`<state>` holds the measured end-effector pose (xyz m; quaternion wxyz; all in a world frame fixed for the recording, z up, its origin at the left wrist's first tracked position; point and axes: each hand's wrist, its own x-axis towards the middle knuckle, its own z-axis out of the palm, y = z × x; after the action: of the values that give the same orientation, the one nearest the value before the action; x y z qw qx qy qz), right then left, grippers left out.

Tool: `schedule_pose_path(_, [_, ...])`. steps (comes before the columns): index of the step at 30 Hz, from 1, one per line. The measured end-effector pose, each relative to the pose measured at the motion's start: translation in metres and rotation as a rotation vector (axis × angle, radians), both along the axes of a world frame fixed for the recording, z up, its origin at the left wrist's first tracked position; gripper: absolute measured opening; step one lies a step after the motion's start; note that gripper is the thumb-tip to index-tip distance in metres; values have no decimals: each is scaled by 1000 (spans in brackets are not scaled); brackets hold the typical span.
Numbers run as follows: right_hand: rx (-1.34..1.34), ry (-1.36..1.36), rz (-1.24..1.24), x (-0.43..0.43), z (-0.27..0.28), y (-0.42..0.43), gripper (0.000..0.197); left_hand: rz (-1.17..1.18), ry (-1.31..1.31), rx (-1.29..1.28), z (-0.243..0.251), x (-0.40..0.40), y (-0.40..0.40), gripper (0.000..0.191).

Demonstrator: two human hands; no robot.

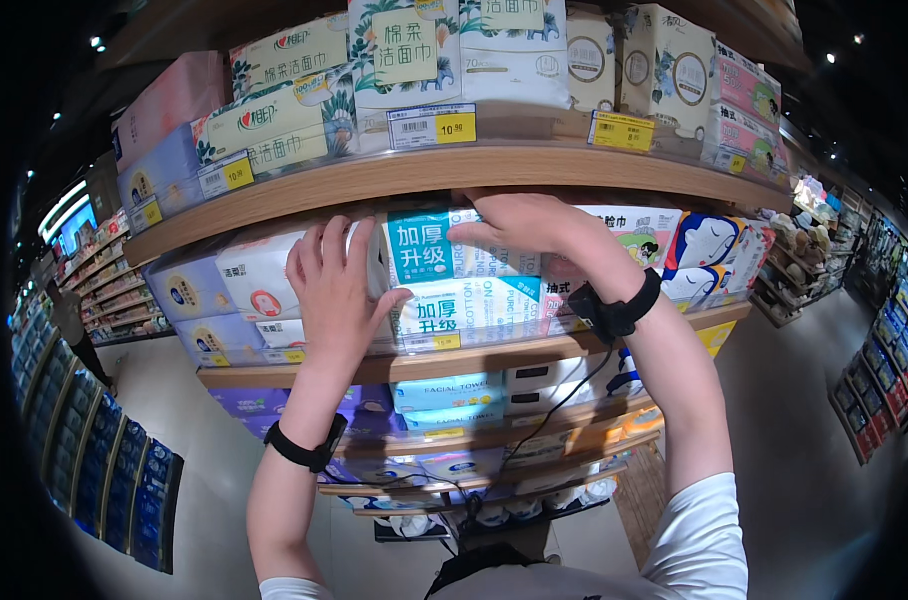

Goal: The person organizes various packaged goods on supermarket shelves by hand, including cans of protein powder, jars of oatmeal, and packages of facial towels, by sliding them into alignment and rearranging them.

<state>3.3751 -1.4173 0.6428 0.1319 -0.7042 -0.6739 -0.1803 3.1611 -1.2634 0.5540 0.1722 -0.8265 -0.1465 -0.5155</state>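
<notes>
Both of my hands reach to a shelf of soft tissue packs. My left hand lies with spread fingers against a white pack and the left side of a teal and white cotton towel pack. My right hand rests over the top right of that teal and white pack, fingers partly hidden under the upper shelf board. Whether it grips the pack I cannot tell. A similar teal and white pack lies beneath. Pink packs and packs with a drawn face stand to the right.
Above my hands runs a wooden shelf edge with price tags and more packs. Lower shelves hold further packs. Black cables hang from my wrist straps. A person stands in the aisle at left.
</notes>
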Motion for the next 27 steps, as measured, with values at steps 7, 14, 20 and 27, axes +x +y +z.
schedule_pose_path(7, [99, -11, -52, -14, -3, 0, 64, -126, 96, -14, 23, -10, 13, 70])
schedule_pose_path(14, [49, 47, -120, -35, 3, -11, 60, -195, 162, -39, 35, -15, 11, 63])
schedule_pose_path(20, [68, -40, -122, -42, -5, -1, 60, -155, 313, -12, 59, 3, 15, 68])
schedule_pose_path(27, [161, -42, -72, -32, -7, -7, 59, -156, 541, -264, 83, 20, 13, 63])
